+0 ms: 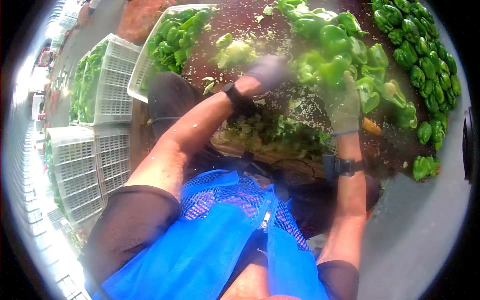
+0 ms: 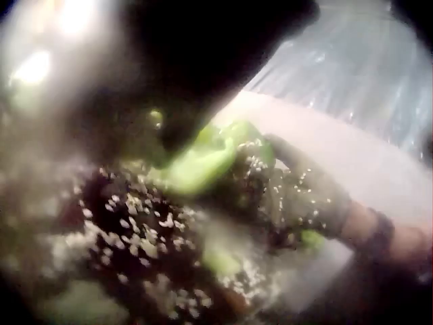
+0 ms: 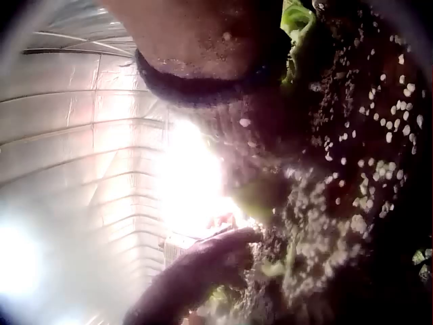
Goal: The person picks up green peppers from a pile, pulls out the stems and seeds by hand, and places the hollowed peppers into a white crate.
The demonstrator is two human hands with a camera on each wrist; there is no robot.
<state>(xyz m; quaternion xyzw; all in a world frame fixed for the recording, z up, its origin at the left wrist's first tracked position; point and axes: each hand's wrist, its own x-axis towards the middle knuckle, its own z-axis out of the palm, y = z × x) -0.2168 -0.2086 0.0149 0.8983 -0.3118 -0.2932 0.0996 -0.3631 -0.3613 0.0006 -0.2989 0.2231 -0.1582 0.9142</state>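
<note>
My left hand (image 1: 269,74), in a blurred greyish glove, is over the dark, seed-strewn surface (image 1: 210,55), just right of a pale green heap of pepper scraps (image 1: 237,54). How its fingers lie is too blurred to tell. My gloved right hand (image 1: 344,107) grips a green pepper (image 1: 334,74) at the edge of a pile of opened peppers (image 1: 367,95). In the left wrist view a gloved hand (image 2: 304,193) is around a green pepper piece (image 2: 203,162). The right wrist view shows a glove (image 3: 237,132) above a green piece (image 3: 260,200).
Whole green peppers (image 1: 425,65) line the right edge. A white crate (image 1: 137,75) of green peppers stands at the upper left, with more white crates (image 1: 75,170) farther left. Green scraps (image 1: 275,132) lie close to the body, and an orange object (image 1: 371,126) is beside my right hand.
</note>
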